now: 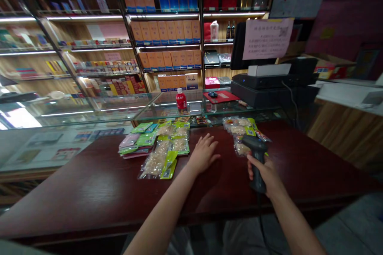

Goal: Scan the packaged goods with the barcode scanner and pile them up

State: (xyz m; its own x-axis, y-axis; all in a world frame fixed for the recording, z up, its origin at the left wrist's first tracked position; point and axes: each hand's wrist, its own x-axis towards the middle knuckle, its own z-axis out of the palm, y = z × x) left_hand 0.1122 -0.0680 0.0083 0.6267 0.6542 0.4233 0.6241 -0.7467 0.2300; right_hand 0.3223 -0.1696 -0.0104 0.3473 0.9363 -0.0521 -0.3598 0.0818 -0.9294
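My right hand (266, 171) is wrapped round the handle of a black barcode scanner (255, 159), whose cord hangs down over the table's front edge. The scanner's head partly covers a group of clear food packets (238, 129) with green labels. On the dark red table (98, 191), or just above it, my left hand (204, 154) is stretched out with its fingers apart and nothing in them. Left of that hand are more clear packets (158, 155) with yellow-green labels. Beside them sits a stack of green and pink packets (139, 141).
Behind the table runs a glass counter (149, 107) bearing a red bottle (181, 99) and a mouse (212, 94) on a red mat (224, 96). At the right stands a black monitor (238, 48) with a paper notice (266, 39). Shelves of boxes (166, 32) line the back wall.
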